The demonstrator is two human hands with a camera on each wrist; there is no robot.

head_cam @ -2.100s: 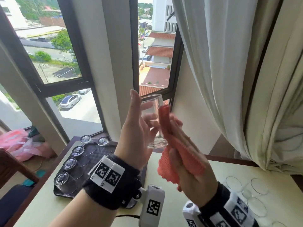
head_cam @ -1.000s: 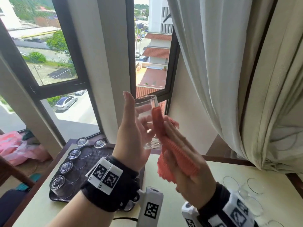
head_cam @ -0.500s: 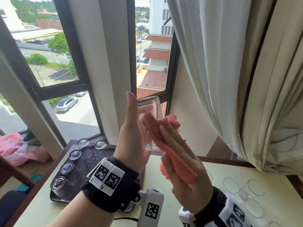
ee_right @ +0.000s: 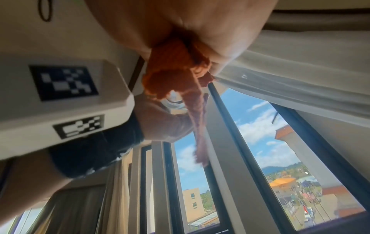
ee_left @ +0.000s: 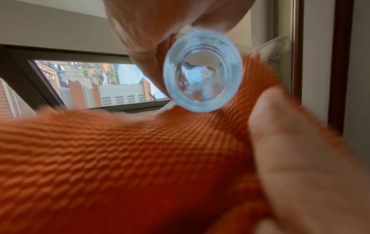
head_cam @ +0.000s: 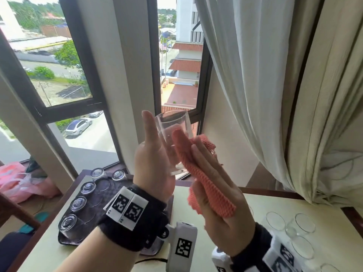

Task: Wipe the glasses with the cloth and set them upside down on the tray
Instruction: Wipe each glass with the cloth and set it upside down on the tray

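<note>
Your left hand (head_cam: 152, 154) holds a clear glass (head_cam: 172, 132) up in front of the window (head_cam: 59, 61), mouth upward, with the thumb straight up along the near side and the fingers wrapped round the far side, seen through the glass wall. In the left wrist view the thick base of the glass (ee_left: 202, 71) faces the camera, pinched between your fingers above and the thumb at lower right.

Your right hand (head_cam: 218, 193) presses an orange-pink cloth (head_cam: 200, 173) against the right side of the glass. The fingers lie nearly straight over the cloth, which is threaded between them, and one cloth-covered finger reaches up the glass wall. The right wrist view shows the cloth (ee_right: 174, 76) bunched against your palm, with a loose tail hanging free.

Down on the worktop (head_cam: 39, 256), to your left, a dark tray (head_cam: 64, 240) carries five glasses set upside down: three (head_cam: 78, 203) in a line along its left edge and two (head_cam: 109, 173) at its far end. On the right of the worktop, near the curtain (head_cam: 275, 95), stand several more glasses (head_cam: 290, 226), mouths up, well apart from the tray.
</note>
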